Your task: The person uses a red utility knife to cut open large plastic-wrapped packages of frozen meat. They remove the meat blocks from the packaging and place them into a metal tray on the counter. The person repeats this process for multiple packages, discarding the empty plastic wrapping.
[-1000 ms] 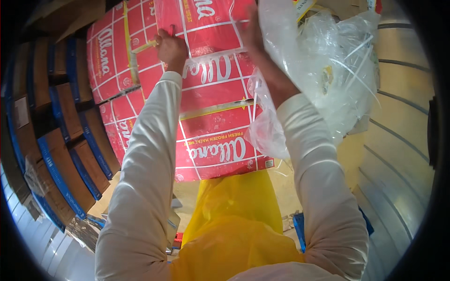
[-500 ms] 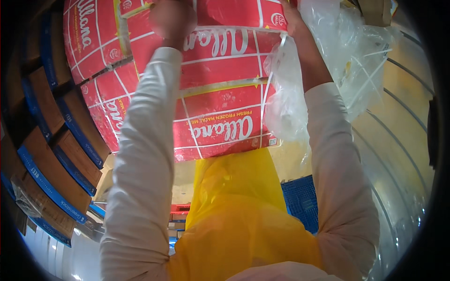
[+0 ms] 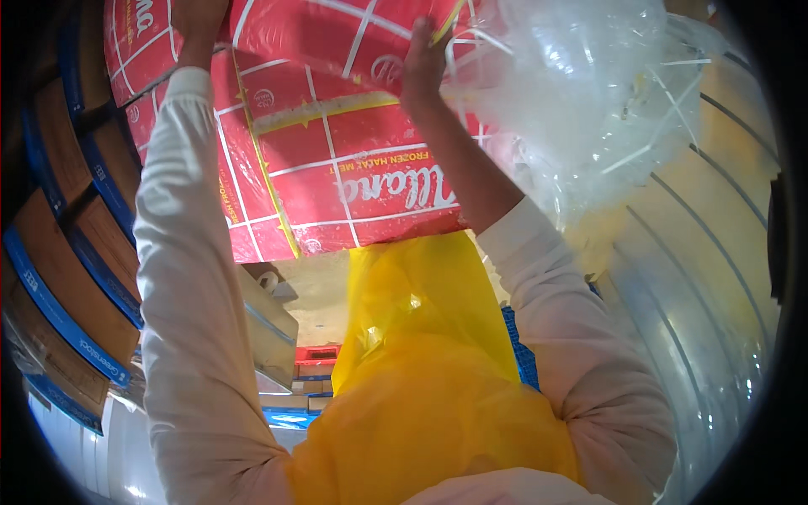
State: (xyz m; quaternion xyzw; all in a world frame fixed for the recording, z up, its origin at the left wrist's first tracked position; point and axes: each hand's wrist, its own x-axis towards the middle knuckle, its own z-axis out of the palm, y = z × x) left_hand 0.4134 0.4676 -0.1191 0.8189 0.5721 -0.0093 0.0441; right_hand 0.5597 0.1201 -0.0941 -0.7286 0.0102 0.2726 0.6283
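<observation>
A red carton [image 3: 332,38] with white lines lies tilted across the top of the view, its upper part cut off by the frame edge. My left hand [image 3: 199,18] is at its left end, fingers mostly hidden. My right hand [image 3: 423,71] grips its right end, the thumb up beside a yellow edge. Beneath it are more red cartons [image 3: 362,181], stacked close together and bound with white straps. Clear plastic wrap [image 3: 581,93] bunches up just right of my right hand.
To the left stand stacked brown boxes with blue edges [image 3: 71,269]. A ribbed, shiny wall [image 3: 699,278] curves along the right. My yellow apron [image 3: 421,337] meets the near side of the stack. Below are a blue pallet [image 3: 523,349] and a red crate [image 3: 317,358].
Both my hands have moved left, the right one also nearer to me. The upper carton has shifted left and turned aslant. The plastic wrap now spreads further over the stack's right side.
</observation>
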